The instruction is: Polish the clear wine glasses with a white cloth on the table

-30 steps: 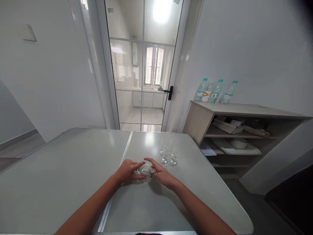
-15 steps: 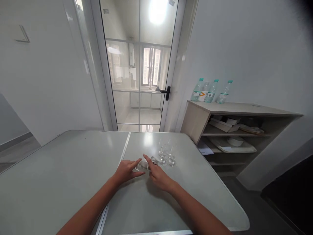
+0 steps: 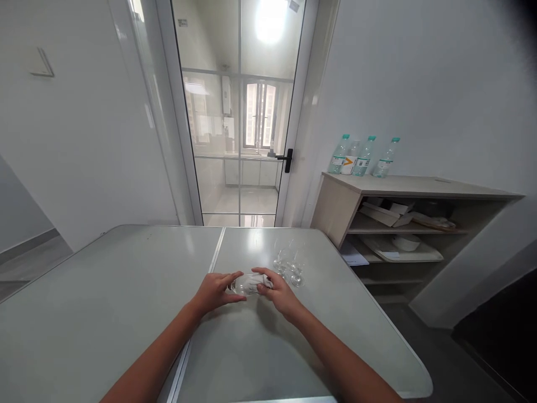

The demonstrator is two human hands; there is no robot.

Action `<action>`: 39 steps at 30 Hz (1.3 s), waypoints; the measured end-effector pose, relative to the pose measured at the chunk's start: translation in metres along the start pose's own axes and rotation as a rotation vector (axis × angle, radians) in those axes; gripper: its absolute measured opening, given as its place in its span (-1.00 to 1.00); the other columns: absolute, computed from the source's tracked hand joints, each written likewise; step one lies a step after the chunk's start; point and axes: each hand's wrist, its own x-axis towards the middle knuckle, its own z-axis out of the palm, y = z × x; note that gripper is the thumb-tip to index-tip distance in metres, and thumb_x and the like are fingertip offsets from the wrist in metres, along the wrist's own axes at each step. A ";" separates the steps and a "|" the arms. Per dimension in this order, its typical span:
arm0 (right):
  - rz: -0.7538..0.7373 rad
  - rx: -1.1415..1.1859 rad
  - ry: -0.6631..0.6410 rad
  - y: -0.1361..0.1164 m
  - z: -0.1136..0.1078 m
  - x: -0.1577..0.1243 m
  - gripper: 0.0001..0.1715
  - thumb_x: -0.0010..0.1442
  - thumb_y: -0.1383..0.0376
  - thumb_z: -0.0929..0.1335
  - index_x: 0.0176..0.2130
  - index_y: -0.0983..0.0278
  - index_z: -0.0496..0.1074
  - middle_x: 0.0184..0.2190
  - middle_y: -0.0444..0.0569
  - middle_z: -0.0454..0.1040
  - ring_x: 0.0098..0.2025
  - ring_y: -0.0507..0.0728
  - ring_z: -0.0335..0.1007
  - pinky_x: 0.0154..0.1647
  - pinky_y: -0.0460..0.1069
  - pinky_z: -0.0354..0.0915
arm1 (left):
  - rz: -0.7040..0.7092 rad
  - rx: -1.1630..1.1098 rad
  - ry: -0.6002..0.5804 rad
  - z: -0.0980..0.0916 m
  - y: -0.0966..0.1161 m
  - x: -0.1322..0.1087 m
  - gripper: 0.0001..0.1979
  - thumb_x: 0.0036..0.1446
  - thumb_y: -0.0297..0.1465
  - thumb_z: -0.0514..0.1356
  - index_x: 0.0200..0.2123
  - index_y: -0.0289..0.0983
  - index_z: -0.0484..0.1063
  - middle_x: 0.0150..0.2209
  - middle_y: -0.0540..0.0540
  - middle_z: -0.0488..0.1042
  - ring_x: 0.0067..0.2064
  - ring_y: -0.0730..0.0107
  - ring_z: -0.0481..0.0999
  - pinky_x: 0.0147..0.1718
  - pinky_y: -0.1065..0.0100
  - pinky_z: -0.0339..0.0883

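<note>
A clear glass [image 3: 241, 285] lies on its side between my two hands, just above or on the table; I cannot tell which. My left hand [image 3: 216, 291] curves round its left end, thumb below and fingers above. At the other end, my right hand [image 3: 279, 294] is closed with thumb and fingers round the glass, where a whitish, crinkled patch shows; whether that is cloth or reflection is unclear. Several clear stemmed glasses [image 3: 297, 277] stand close together just beyond my right hand.
The pale table [image 3: 138, 291] has a metal seam [image 3: 217, 249] running across it. At the right, a wooden shelf unit [image 3: 335, 210] carries several plastic bottles [image 3: 364, 157] on top, with a tray [image 3: 436, 256] and a bowl [image 3: 406, 242] inside. A glass door [image 3: 239, 112] stands behind the table.
My right hand has turned from a pointing, spread pose to closed fingers round the glass's right end. The glass shows more fully between my hands; my left hand has barely moved.
</note>
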 end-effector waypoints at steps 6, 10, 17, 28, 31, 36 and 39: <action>-0.584 -0.570 0.151 0.003 -0.003 -0.007 -0.37 0.36 0.40 0.22 0.37 0.20 0.14 -0.11 0.04 0.57 -0.15 0.20 0.50 0.29 0.38 0.13 | -0.058 -0.052 -0.124 -0.011 0.009 0.003 -0.44 0.21 -0.11 0.29 0.19 -0.22 0.36 -0.36 0.00 0.59 -0.45 0.44 0.53 -0.44 0.44 0.25; -0.699 -0.731 0.011 -0.009 0.003 -0.010 -0.31 0.28 0.47 0.23 0.35 0.26 0.13 -0.06 0.12 0.55 0.01 0.26 0.45 0.25 0.34 0.21 | 0.059 -0.066 -0.134 -0.013 0.020 0.006 -0.54 0.17 -0.14 0.31 0.06 -0.24 0.42 -0.40 0.00 0.57 -0.42 0.38 0.54 -0.44 0.41 0.24; -0.903 -0.874 -0.203 -0.007 0.012 -0.009 -0.61 0.22 0.42 0.28 0.03 0.25 0.44 -0.21 0.08 0.56 -0.07 0.25 0.44 0.14 0.26 0.31 | 0.061 0.026 0.015 0.000 0.016 0.003 -0.76 0.12 -0.27 0.31 -0.46 -0.23 0.33 -0.62 0.05 0.40 -0.59 0.42 0.38 -0.54 0.38 0.06; -0.849 -0.898 0.006 -0.002 0.025 -0.011 -0.33 0.20 0.53 0.22 0.28 0.31 0.23 -0.08 0.10 0.60 0.10 0.23 0.45 0.41 0.36 0.02 | -0.100 -0.128 -0.075 -0.004 0.019 0.004 -0.85 0.11 -0.31 0.30 -0.35 -0.25 0.42 -0.52 0.03 0.47 -0.52 0.44 0.44 -0.49 0.44 0.16; -0.639 -0.782 0.091 -0.002 0.018 -0.008 -0.37 0.23 0.50 0.22 0.25 0.28 0.28 -0.18 0.07 0.59 -0.09 0.23 0.49 0.30 0.35 0.18 | 0.026 -0.126 -0.103 -0.007 0.021 0.004 -0.62 0.17 -0.22 0.30 0.02 -0.23 0.45 -0.42 -0.01 0.56 -0.45 0.40 0.53 -0.44 0.43 0.24; -0.110 -0.233 0.118 0.000 0.008 -0.001 -0.64 0.33 0.34 0.18 -0.03 0.22 0.48 -0.34 -0.07 0.52 -0.38 0.12 0.40 -0.29 0.02 0.41 | 0.146 -0.215 -0.069 -0.003 0.016 -0.001 -0.44 0.20 -0.17 0.31 0.21 -0.21 0.37 -0.54 0.07 0.50 -0.55 0.48 0.46 -0.48 0.46 0.25; 0.035 0.059 0.168 0.000 0.008 0.002 -0.65 0.26 0.31 0.22 -0.04 0.21 0.48 -0.29 -0.09 0.51 -0.39 0.09 0.38 -0.44 -0.08 0.30 | 0.065 -0.319 -0.060 0.000 0.017 -0.003 -0.48 0.21 -0.19 0.31 0.19 -0.23 0.41 -0.52 0.06 0.50 -0.54 0.51 0.45 -0.45 0.48 0.29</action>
